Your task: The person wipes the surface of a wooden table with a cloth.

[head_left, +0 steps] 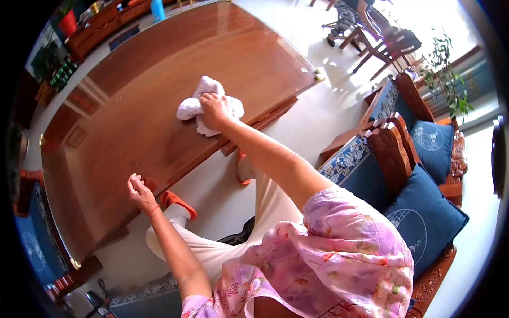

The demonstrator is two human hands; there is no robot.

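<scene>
A wooden table (143,106) with a glossy, reflecting top stretches across the view. On it, right of the middle, lies a bunched white cloth (195,108). My right hand (214,112) presses down on this cloth, its fingers bent over the folds. Near the table's front edge, my left hand (140,193) hovers with nothing visible in it. Its fingers are loosely curled and partly apart, and a thin red string circles that wrist.
Wooden seats with blue cushions (424,228) stand at the right, beside a leafy plant (445,74). A person (352,16) is by wooden chairs (392,50) at the top right. A blue object (157,10) stands at the table's far edge.
</scene>
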